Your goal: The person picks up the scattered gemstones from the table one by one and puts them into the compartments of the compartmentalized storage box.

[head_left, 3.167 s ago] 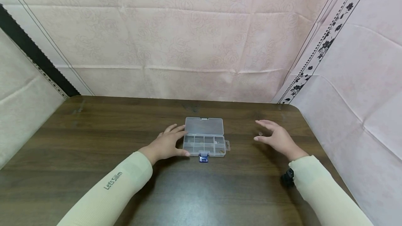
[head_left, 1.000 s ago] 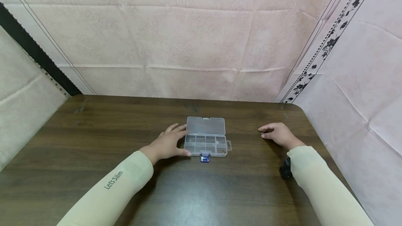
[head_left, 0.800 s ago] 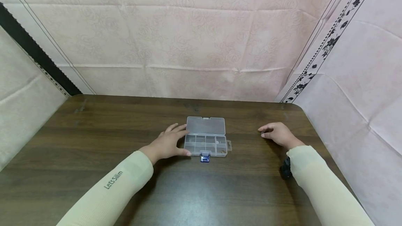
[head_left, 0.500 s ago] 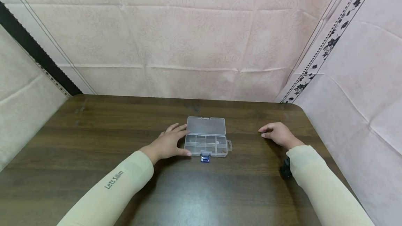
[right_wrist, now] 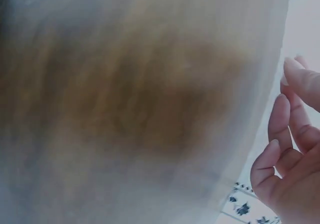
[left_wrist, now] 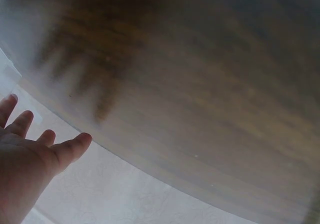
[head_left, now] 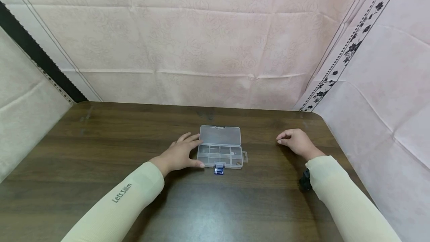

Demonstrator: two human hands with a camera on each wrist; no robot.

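Observation:
A clear plastic compartment box (head_left: 220,146) lies on the table with its lid raised back. My left hand (head_left: 179,153) rests at the box's left side, fingers spread, with the thumb by the front corner and a fingertip near the hinge; the left wrist view shows mostly straight fingers. To the right, my right hand (head_left: 297,143) pinches with thumb and index finger where a small round thing lay; that thing is hidden by the fingertips. In the right wrist view its other fingers (right_wrist: 280,116) are curled. A small white piece (head_left: 232,152) and a brownish piece (head_left: 239,163) lie in right-hand compartments.
A blue latch (head_left: 219,170) hangs at the box's front, and a clear hanging tab (head_left: 245,156) sticks out on its right. The brown wooden table (head_left: 215,208) ends at a patterned cloth (head_left: 201,47) behind and at the sides.
My right hand has closed from a wide spread to a pinch over the small round thing, then risen slightly. The left hand and box have stayed put.

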